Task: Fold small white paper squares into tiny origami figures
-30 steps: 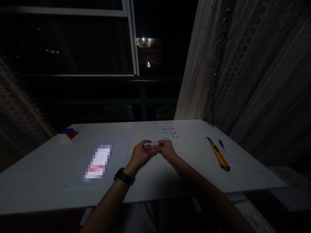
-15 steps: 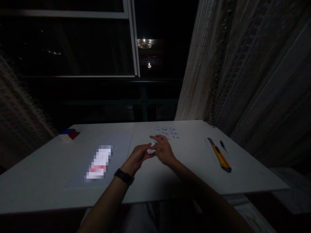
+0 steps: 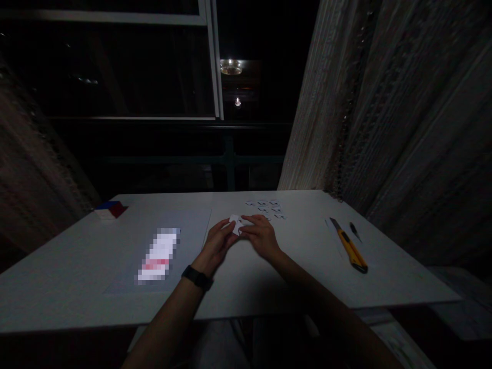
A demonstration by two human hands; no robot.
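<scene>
Both hands meet over the middle of the white table (image 3: 300, 277). Between them is a small white piece of paper (image 3: 236, 223) that looks folded. My left hand (image 3: 218, 241), with a dark watch (image 3: 197, 278) on its wrist, pinches the paper from the left. My right hand (image 3: 263, 237) grips its right side, thumb and fingertips closed on the edge. Just beyond the right hand lie several small white paper pieces with dark marks (image 3: 263, 210), set out in rows.
A yellow utility knife (image 3: 349, 250) and a small dark pointed tool (image 3: 355, 230) lie on the right. On the left, a lit, blurred-out screen (image 3: 159, 255) rests on a pale sheet (image 3: 196, 230). A coloured cube (image 3: 110, 209) sits at the far left. Curtains (image 3: 307, 113) hang behind.
The paper has turned and shows more of its surface above the left fingers. My right fingers have come down from a spread pose onto its edge. The view has shifted slightly.
</scene>
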